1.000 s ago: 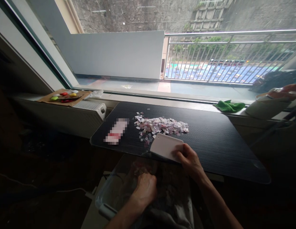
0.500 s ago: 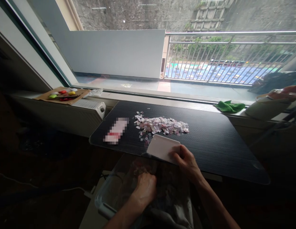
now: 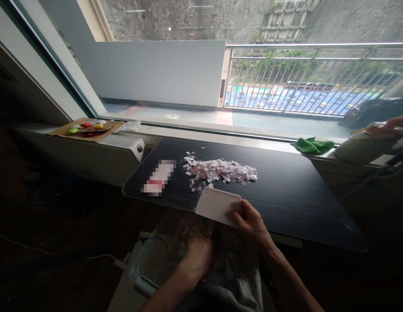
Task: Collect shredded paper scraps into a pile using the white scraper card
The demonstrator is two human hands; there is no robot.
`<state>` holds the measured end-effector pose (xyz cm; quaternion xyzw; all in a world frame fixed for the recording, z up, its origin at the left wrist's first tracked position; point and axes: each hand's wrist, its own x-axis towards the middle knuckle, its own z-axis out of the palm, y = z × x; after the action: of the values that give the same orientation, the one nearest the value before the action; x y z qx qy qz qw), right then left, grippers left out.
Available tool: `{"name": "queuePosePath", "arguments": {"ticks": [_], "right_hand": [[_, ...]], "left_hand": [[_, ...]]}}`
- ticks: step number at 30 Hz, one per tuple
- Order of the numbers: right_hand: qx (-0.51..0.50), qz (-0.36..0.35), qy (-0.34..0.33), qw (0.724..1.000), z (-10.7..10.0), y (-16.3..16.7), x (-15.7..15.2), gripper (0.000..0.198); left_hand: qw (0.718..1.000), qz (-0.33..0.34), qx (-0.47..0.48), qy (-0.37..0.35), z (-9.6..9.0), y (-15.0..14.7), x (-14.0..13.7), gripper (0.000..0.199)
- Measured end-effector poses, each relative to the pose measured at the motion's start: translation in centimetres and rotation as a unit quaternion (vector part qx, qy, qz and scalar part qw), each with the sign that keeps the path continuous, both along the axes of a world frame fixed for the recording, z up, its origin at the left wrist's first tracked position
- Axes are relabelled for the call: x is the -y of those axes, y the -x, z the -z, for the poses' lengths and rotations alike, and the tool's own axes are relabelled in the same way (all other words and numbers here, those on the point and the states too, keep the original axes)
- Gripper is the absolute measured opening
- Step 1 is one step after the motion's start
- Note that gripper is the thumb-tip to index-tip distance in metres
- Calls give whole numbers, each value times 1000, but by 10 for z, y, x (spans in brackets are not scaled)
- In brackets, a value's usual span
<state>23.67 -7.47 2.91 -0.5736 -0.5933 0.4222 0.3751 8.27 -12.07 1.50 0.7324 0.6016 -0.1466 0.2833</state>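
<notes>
My right hand (image 3: 252, 222) grips a flat white plastic scraper (image 3: 217, 207) by its right end, over the front edge of the dark table (image 3: 295, 195). A small hole shows near one corner of the scraper. Just beyond it lies a pile of small cut pieces of pinkish-white paper (image 3: 220, 171). My left hand (image 3: 198, 253) reaches down into a clear plastic bin (image 3: 138, 277) below the table edge. Its fingers are lost in shadow, beside some paper bits in the bin.
A blurred-out pink and red item (image 3: 158, 178) lies on the table's left. Along the window sit a radiator (image 3: 123, 145), a cardboard sheet (image 3: 60, 128) with colourful objects, a green cloth (image 3: 313, 145) and a pale container (image 3: 359, 145). A white cable (image 3: 102, 256) runs at lower left.
The scraper in my right hand has shifted slightly left and toward me along the table edge. My left hand has turned, its fingers now pointing down into the bin.
</notes>
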Motion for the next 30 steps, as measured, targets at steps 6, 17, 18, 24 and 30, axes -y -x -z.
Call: {"name": "queuePosePath", "arguments": {"ticks": [6, 17, 18, 24, 30], "right_hand": [[19, 47, -11, 999, -8, -9, -6, 11], [15, 104, -48, 993, -4, -11, -29, 19], [15, 98, -52, 994, -2, -9, -31, 19], [56, 47, -57, 996, 4, 4, -31, 16], [69, 32, -51, 996, -1, 0, -27, 13]], "left_hand": [[999, 14, -17, -26, 0, 1, 1, 32], [999, 13, -16, -35, 6, 2, 3, 29], [999, 13, -17, -28, 5, 1, 2, 29], [1000, 8, -8, -21, 4, 1, 1, 30], [1000, 7, -4, -22, 7, 1, 2, 28]]}}
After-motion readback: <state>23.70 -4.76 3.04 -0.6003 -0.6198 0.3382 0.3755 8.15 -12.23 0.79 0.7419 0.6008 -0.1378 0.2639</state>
